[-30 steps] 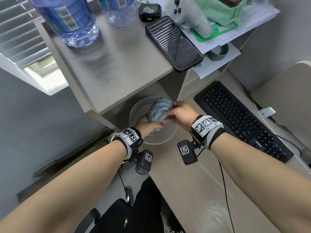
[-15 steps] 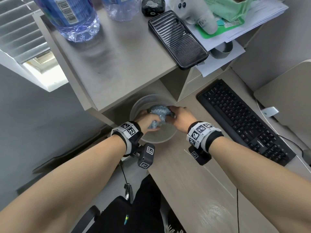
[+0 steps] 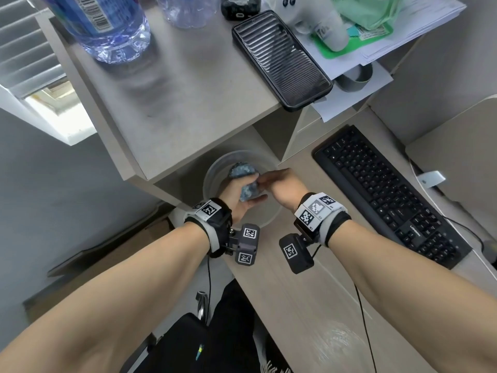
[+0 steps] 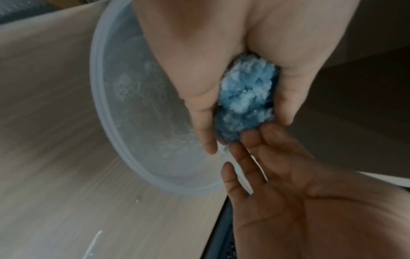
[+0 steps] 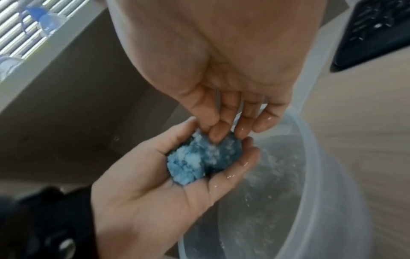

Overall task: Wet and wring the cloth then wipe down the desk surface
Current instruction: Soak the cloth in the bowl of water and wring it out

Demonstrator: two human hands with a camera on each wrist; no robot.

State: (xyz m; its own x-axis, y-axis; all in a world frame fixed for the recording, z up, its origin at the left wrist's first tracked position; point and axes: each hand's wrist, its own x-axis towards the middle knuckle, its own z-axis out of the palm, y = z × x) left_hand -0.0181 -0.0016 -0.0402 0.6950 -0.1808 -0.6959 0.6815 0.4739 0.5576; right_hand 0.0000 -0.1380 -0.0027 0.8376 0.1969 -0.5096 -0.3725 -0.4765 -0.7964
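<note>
The cloth (image 3: 246, 184) is a wadded lump held above the bowl (image 3: 215, 170), lying in the cupped left hand (image 3: 236, 197). That hand's grip is closed loosely round it: palm up, thumb on one side and fingers curled up on the other, so the wad sits between them. The right hand (image 3: 279, 185) comes in from the right with fingers nearly straight and relaxed; its fingertips (image 5: 216, 135) press down on the far end of the wad, and it is not closed round it. From the left wrist view the right hand's fingertips meet the cloth at its far end, just past the left thumb.

The bowl stands on the table (image 3: 309, 305) at its far left corner, partly tucked under the shelf (image 3: 188, 90), whose front edge hangs over the bowl's far rim. The table's left edge runs close beside the bowl. To the right lies the keyboard (image 3: 382, 195), apart from the bowl, with bare wood between them and a wide bare stretch nearer the person.

The cloth is blue with paler, whitish tufts, fluffy in texture and bunched into an oval ball. It looks wet; both hands' fingers glisten. The bowl is translucent plastic with water and white specks or bubbles in the bottom. A wet smear shines on the near table.
</note>
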